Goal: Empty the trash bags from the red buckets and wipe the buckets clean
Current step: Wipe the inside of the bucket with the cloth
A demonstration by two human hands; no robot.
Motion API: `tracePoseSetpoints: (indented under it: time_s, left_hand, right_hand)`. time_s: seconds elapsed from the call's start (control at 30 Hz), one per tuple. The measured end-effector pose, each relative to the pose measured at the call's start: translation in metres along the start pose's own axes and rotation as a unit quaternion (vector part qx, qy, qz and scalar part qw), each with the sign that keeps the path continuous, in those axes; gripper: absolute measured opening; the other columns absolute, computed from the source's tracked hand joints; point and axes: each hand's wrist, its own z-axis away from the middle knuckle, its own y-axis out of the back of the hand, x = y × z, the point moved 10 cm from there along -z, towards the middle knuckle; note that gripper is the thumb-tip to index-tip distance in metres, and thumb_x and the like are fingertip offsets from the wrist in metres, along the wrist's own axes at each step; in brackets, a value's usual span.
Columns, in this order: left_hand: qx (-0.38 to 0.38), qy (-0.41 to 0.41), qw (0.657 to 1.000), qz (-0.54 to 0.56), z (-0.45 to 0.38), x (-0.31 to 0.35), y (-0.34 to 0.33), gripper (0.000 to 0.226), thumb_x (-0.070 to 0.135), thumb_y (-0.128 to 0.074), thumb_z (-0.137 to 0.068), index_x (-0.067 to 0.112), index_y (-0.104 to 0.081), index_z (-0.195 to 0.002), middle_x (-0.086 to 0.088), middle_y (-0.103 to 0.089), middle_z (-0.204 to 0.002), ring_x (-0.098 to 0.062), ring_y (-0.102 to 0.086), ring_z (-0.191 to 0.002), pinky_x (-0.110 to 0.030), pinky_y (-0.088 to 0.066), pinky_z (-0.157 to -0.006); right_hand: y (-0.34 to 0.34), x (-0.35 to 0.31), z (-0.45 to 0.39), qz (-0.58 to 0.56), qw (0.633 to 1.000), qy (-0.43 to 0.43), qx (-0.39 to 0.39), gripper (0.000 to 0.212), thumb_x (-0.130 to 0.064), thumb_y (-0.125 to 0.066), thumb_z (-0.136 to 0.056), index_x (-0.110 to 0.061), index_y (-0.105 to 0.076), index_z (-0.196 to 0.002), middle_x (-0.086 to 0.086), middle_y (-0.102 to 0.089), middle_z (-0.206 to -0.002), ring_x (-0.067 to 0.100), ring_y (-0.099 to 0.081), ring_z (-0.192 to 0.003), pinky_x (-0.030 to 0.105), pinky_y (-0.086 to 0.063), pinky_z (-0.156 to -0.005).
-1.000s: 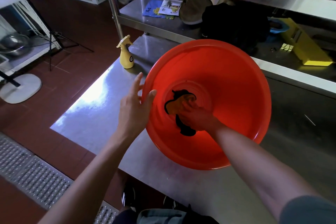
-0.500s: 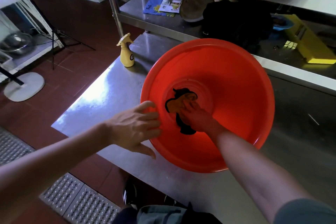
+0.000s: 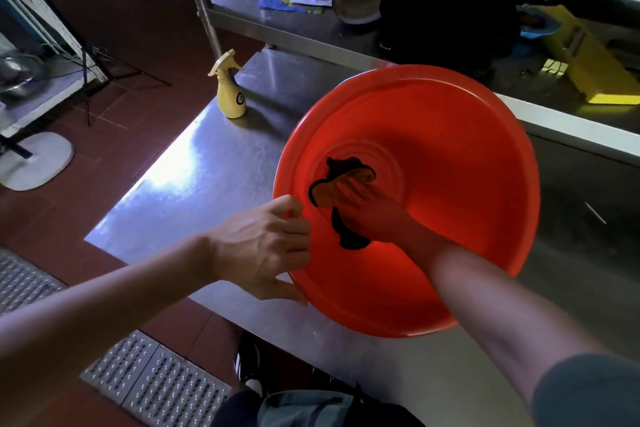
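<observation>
While the bucket sits bag-free on the table, this is the wipe step, not the emptying step.

Spray bottle: yellow spray bottle (image 3: 230, 94) upright on the steel table (image 3: 194, 184), well left of the bucket, untouched.

Left hand: left hand (image 3: 266, 246) clamped on the near-left rim of the red bucket (image 3: 467, 218); fingers curled over the lip to the inside, thumb underneath on the outside wall. Forearm comes in from lower left, roughly level. Looks like a bracing grip.

Bucket: standing on the table, mouth tilted toward the person. No trash bag visible in it, so I'd judge the emptying done for this one.

Cloth: dark cloth with an orange face (image 3: 341, 191) at the bucket floor, partly under the right hand.

Right hand: right hand (image 3: 370, 211) deep inside, palm down, pressing the cloth to the bottom. Can't tell whether the fingers are curled round the cloth or flat on it. Arm reaches in over the near rim.

Hands: apart, one on the rim, one at the floor.

Next move: probably sweep the cloth round the floor and up the walls. Needs the left hand to hold or turn the bucket so it doesn't slide on the steel.

Other buckets: none in view.
</observation>
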Motion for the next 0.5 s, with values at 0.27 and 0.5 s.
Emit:
tracePoseSetpoints:
  time_s: [0.27,0.5]
  left_hand:
    - [0.026,0.056,0.998,0.006,0.000,-0.007,0.000,0.054,0.060,-0.067,-0.089,0.015,-0.052,-0.064,-0.001,-0.041,-0.065,-0.023,-0.038,-0.066,-0.038,-0.035,-0.080]
    - [0.021,0.105,0.994,0.003,0.005,-0.008,-0.002,0.056,0.063,-0.072,-0.085,0.016,-0.050,-0.064,0.000,-0.039,-0.066,-0.023,-0.039,-0.064,-0.038,-0.032,-0.078]
  right_hand:
    - [-0.026,-0.027,-0.019,0.082,0.989,0.116,0.033,0.060,-0.037,-0.063,-0.089,-0.031,-0.050,-0.147,0.007,-0.037,-0.161,0.039,-0.037,-0.146,0.060,-0.025,-0.115]
    - [-0.038,-0.034,-0.049,0.071,0.985,0.155,0.022,0.062,-0.037,-0.057,-0.090,-0.034,-0.045,-0.150,0.001,-0.036,-0.162,0.033,-0.035,-0.148,0.057,-0.036,-0.111]
